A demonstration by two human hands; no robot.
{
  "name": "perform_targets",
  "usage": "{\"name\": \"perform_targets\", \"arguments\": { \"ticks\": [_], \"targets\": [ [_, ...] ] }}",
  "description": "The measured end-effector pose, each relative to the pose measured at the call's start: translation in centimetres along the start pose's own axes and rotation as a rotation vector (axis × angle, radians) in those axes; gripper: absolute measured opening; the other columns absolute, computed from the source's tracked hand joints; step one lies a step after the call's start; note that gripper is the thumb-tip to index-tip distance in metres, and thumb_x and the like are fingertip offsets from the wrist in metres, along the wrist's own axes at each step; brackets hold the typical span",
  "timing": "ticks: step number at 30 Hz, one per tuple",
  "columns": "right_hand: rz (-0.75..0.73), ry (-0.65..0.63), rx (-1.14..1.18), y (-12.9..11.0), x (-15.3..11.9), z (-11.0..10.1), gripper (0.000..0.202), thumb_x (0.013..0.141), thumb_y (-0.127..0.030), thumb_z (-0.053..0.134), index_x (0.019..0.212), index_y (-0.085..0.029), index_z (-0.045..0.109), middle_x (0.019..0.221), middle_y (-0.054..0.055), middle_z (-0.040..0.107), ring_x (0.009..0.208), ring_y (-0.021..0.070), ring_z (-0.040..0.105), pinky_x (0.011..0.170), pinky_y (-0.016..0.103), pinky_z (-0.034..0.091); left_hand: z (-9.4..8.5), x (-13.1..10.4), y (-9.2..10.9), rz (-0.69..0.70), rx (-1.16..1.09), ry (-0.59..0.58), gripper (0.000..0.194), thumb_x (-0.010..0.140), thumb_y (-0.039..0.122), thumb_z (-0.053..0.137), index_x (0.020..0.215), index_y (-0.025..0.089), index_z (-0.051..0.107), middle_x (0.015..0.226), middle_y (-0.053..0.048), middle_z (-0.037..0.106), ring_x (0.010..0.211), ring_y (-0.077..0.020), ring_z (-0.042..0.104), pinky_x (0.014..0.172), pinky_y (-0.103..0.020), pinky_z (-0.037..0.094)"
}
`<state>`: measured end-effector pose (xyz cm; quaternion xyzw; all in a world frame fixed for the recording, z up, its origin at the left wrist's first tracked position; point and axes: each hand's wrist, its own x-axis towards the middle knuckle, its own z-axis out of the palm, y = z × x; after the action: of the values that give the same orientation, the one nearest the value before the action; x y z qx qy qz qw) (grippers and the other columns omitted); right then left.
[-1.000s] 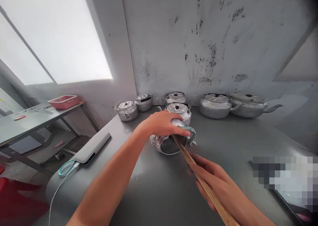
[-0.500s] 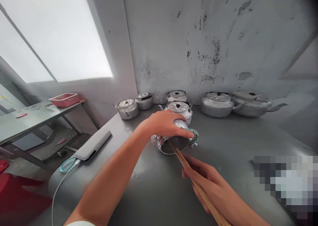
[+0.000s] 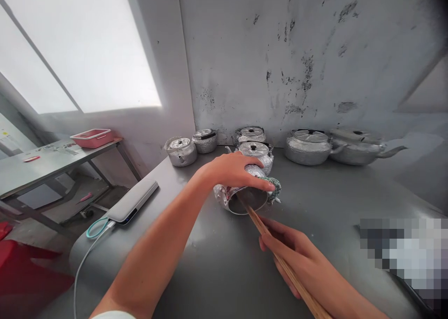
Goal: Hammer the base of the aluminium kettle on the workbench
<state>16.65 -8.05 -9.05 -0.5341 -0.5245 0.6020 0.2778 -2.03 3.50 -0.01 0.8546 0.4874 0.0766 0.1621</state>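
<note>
A silvery metal kettle (image 3: pixel 221 195) lies tipped on the grey table, its round opening facing me. My left hand (image 3: pixel 236 171) grips it from above, the thumb stretched toward a wrapped green and white handle (image 3: pixel 275 188). In my right hand (image 3: pixel 292 249) is a long wooden stick (image 3: pixel 258 222), slanting up and away. Its far end is inside the kettle's opening, and the tip is hard to make out. Just behind the held kettle, another lidded kettle (image 3: pixel 254 152) stands upright.
Several more lidded kettles (image 3: pixel 310 147) line the wall, two of them at the left (image 3: pixel 182 153). A white power bank (image 3: pixel 135 200) with a cable lies on the table's left side. A pink basket (image 3: pixel 93 140) sits on a side table, and a red stool (image 3: pixel 26 272) is at lower left.
The view has shifted slightly. Both hands keep their hold on the kettle and the stick, and the stick's end stays inside the opening.
</note>
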Motion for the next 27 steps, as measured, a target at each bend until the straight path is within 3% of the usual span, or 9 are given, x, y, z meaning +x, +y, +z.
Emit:
{"name": "perform_targets", "arguments": {
  "ticks": [6,11,15,18,22,27],
  "targets": [
    [-0.012,0.023,0.007,-0.06,-0.07,0.06,0.048,0.089,-0.057,0.057,0.122,-0.023,0.063,0.075,-0.004,0.054,0.042,0.0065,0.041,0.04,0.021,0.04,-0.13,-0.12,-0.11,0.026,0.003,-0.004,0.081,0.068,0.088,0.057,0.134,0.042,0.058,0.129,-0.001,0.06,0.114,-0.0293,0.059,0.091,-0.035,0.048],
    [-0.056,0.028,0.05,0.07,-0.2,-0.05,0.052,0.089,-0.06,0.056,0.127,-0.025,0.06,0.083,-0.002,0.059,0.041,0.0058,0.041,0.04,0.022,0.039,0.06,-0.02,0.0,0.005,0.013,-0.012,0.084,0.065,0.09,0.056,0.135,0.044,0.056,0.135,0.0,0.056,0.116,-0.0299,0.058,0.096,-0.037,0.046],
    [0.005,0.031,0.025,-0.07,-0.32,0.0,0.044,0.088,-0.06,0.056,0.11,-0.023,0.064,0.076,-0.004,0.055,0.041,0.0066,0.042,0.041,0.022,0.039,0.21,0.1,0.04,-0.006,0.018,0.005,0.081,0.068,0.091,0.052,0.134,0.045,0.056,0.134,-0.001,0.056,0.114,-0.0297,0.059,0.097,-0.039,0.045],
    [-0.058,0.006,0.054,-0.05,-0.11,0.05,0.042,0.089,-0.062,0.054,0.107,-0.024,0.06,0.077,-0.005,0.055,0.04,0.0059,0.042,0.04,0.022,0.037,0.26,0.11,0.06,-0.009,0.027,0.004,0.081,0.069,0.091,0.051,0.135,0.044,0.056,0.133,-0.001,0.056,0.114,-0.0294,0.059,0.098,-0.038,0.045],
    [-0.065,-0.057,0.022,0.21,0.15,0.08,0.039,0.092,-0.06,0.053,0.088,-0.021,0.057,0.07,-0.007,0.048,0.038,0.0035,0.036,0.039,0.021,0.035,0.24,0.1,0.07,-0.014,0.015,0.015,0.08,0.069,0.091,0.051,0.134,0.045,0.057,0.131,-0.001,0.058,0.113,-0.03,0.06,0.099,-0.039,0.045],
    [-0.103,-0.047,0.01,0.37,0.14,-0.07,0.039,0.094,-0.061,0.049,0.097,-0.023,0.056,0.067,-0.009,0.048,0.038,0.0045,0.038,0.04,0.02,0.035,0.15,0.1,0.01,-0.007,-0.006,0.022,0.078,0.069,0.09,0.054,0.132,0.044,0.059,0.125,-0.001,0.061,0.111,-0.0301,0.061,0.098,-0.039,0.046]
  ]
}}
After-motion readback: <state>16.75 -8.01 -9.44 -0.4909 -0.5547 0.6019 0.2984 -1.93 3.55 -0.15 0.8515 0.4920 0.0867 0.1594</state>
